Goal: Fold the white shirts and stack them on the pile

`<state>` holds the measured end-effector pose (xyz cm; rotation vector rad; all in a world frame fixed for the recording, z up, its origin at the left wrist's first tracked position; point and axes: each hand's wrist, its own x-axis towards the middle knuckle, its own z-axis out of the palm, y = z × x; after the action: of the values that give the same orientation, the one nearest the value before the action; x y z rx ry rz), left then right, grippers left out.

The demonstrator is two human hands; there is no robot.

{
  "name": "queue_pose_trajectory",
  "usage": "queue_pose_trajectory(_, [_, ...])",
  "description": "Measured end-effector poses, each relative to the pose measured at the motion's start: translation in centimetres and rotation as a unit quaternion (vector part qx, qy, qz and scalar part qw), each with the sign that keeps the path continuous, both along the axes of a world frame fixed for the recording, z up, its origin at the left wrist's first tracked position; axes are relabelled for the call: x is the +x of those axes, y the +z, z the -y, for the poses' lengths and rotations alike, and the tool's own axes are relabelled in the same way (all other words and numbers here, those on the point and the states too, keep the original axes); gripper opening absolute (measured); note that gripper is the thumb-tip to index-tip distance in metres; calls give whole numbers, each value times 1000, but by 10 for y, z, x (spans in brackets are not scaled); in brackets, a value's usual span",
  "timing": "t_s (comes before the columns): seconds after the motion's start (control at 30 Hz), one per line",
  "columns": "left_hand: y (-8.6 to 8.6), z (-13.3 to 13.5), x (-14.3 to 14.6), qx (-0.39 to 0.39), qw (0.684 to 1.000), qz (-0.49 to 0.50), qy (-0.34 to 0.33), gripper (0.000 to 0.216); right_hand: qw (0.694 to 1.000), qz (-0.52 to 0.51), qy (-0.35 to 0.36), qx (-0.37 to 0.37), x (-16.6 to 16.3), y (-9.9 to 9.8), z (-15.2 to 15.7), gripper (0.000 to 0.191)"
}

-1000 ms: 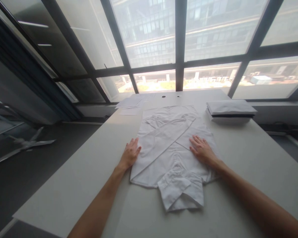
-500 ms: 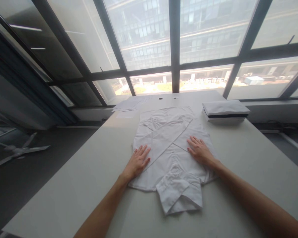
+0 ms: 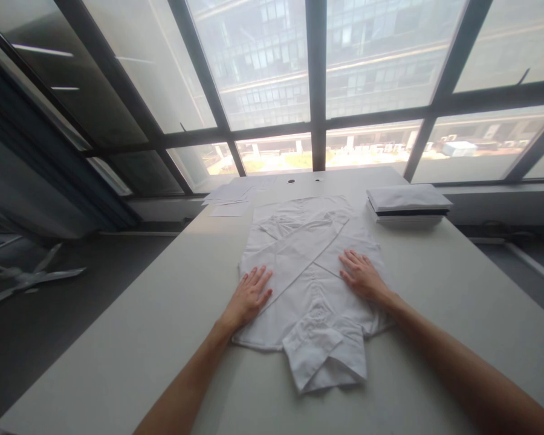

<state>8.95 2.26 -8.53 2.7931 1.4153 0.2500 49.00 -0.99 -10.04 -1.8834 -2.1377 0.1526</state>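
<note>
A white shirt (image 3: 306, 257) lies flat on the pale table (image 3: 457, 290), sleeves crossed over its back and the collar end toward me. My left hand (image 3: 248, 295) rests flat on the shirt's left side with fingers stretched out. On the right side my right hand (image 3: 361, 275) presses flat too, fingers spread. Neither hand holds anything.
A stack of folded white and dark garments (image 3: 407, 204) sits at the table's far right. Loose paper sheets (image 3: 230, 196) lie at the far left corner. Beyond the table stand large windows (image 3: 317, 78); dark floor runs along the left.
My left hand slid from the table beside the shirt's left edge onto the shirt. The right hand stayed flat on the fabric. The view shifted slightly.
</note>
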Motion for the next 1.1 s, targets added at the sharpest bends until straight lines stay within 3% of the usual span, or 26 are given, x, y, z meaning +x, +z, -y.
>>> queue_pose_trajectory(0.47, [-2, -1, 0, -4, 1000, 19, 1, 55, 1000, 4, 5, 15, 1, -1, 1, 53])
queue_pose_trajectory(0.73, [-2, 1, 3, -10, 997, 49, 54, 53, 1000, 10, 5, 12, 3, -3, 0, 53])
queue_pose_trajectory(0.93, [7, -16, -18, 11, 971, 184, 151, 52, 1000, 18, 4, 10, 1, 0, 1, 53])
queue_pose_trajectory(1.1, [3, -22, -37, -19, 980, 82, 182, 52, 1000, 17, 3, 7, 0, 1, 1, 54])
